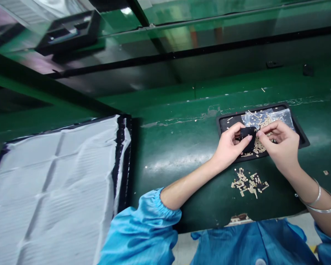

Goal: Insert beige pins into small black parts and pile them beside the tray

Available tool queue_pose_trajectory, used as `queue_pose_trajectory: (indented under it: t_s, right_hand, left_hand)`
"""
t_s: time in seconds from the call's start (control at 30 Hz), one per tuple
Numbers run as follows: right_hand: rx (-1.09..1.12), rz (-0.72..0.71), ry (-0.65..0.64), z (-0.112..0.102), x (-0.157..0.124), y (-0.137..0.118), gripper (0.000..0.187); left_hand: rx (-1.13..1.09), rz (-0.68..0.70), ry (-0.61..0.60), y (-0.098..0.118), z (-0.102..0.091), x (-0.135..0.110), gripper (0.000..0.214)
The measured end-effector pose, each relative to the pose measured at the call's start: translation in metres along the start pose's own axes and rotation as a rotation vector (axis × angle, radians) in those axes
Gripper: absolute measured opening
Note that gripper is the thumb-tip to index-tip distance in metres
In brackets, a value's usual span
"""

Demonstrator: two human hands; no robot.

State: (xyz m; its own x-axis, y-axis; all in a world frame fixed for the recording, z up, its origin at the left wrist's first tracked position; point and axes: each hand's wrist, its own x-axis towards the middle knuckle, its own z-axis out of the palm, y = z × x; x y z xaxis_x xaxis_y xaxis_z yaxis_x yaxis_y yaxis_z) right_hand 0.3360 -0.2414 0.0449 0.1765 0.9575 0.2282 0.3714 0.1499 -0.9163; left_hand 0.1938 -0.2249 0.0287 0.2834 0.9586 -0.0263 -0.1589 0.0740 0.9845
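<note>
My left hand (231, 144) holds a flat black piece (247, 139), thumb laid across its face and fingers curled behind its far side. My right hand (283, 145) is at the piece's right edge, thumb and forefinger brought narrowly together there; I cannot tell whether a tiny part is pinched between their tips or whether they only touch the edge. The black piece is up over a shallow black tray (304, 140), which sits on the green bench (179, 147) in front of me. In the tray, small tan pieces (260, 146) lie scattered around and below my hands, with clear plastic bags (285, 116) toward the back and right. Just beside the tray, on my side, a loose pile of tan and dark bits (249, 183) lies on the bench, near its chipped front edge (239, 218). Well apart to my left is a wide dark-edged tray covered by a white sheet (79, 158) with creases dividing it into sections. Blue gathered cuffs cover my left sleeve (146, 228), and silver bangles (324, 206) circle my right wrist. Up on the left, a black box (68, 33) rests on the shelf, blurred
</note>
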Motion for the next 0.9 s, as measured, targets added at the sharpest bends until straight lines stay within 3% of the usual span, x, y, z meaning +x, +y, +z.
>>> queue_pose_trajectory:
  t_s: [0.4, 0.63, 0.9]
  right_hand:
    - [0.047, -0.02, -0.049, -0.001, 0.002, 0.003, 0.009]
    - [0.172, 0.1, -0.074, 0.0, 0.005, 0.011, 0.007]
    - [0.17, 0.1, -0.063, 0.0, 0.005, 0.01, 0.007]
  left_hand:
    - [0.049, 0.073, 0.02, 0.004, 0.0, 0.0, 0.02]
    - [0.007, 0.069, 0.032, 0.003, 0.0, 0.0, 0.021]
    - [-0.02, 0.063, 0.041, 0.003, 0.001, -0.001, 0.02]
